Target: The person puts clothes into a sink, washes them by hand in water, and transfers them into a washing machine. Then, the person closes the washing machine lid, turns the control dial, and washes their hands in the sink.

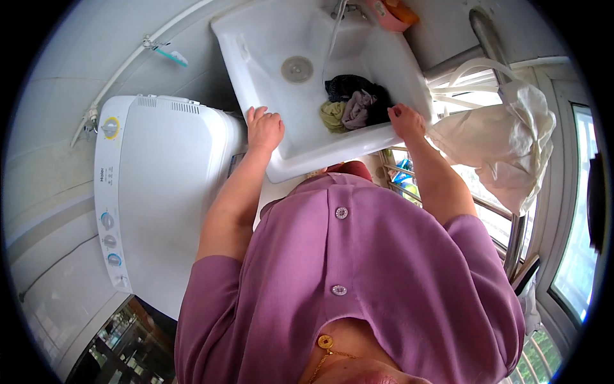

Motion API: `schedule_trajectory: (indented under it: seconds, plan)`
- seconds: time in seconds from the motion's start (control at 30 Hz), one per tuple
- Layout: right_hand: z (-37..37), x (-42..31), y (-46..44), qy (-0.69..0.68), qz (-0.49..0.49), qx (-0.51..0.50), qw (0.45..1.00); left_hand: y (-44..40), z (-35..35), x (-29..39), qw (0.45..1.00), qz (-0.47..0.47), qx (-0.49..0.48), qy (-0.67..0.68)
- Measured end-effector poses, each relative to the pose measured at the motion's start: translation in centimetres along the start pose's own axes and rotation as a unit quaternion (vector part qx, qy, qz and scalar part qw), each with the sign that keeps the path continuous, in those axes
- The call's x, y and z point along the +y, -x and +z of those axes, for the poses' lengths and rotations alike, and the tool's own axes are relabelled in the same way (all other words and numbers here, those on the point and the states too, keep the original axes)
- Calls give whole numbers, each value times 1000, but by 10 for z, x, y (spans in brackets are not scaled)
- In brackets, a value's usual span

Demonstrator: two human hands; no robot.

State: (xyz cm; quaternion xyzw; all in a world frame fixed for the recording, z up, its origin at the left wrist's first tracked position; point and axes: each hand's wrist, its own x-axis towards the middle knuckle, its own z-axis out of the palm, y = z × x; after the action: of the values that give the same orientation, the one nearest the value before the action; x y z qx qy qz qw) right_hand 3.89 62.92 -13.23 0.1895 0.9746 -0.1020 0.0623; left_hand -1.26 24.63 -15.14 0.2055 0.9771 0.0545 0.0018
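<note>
A white sink [288, 153] lies before me, with a drain [297, 69] in its basin. In it is a heap of wet-looking laundry: a black cloth [348, 85], a greyish-pink cloth [358, 109] and a yellow-green cloth [332, 116]. My left hand [265, 130] rests on the sink's left rim, fingers bent and slightly apart, holding nothing visible. At the right front rim, my right hand [407, 121] has its fingers curled together beside the black cloth. Whether they grip anything is hidden. From the faucet [348, 9] a thin pale hose or water stream runs down into the basin.
A white washing machine [173, 166] with knobs stands left of the sink. A pink container [390, 16] sits at the sink's back corner. At right, a white cloth bag [499, 128] hangs by metal rails near a window [571, 211]. A pipe [118, 77] runs along the left wall.
</note>
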Motion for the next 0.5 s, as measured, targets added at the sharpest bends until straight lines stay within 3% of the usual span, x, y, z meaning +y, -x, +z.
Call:
schedule_trajectory:
  seconds: [0.5]
  plan:
    - [-5,-2,0,-5,32,-31,999,-1,-1,2,1000,-6,-18,3]
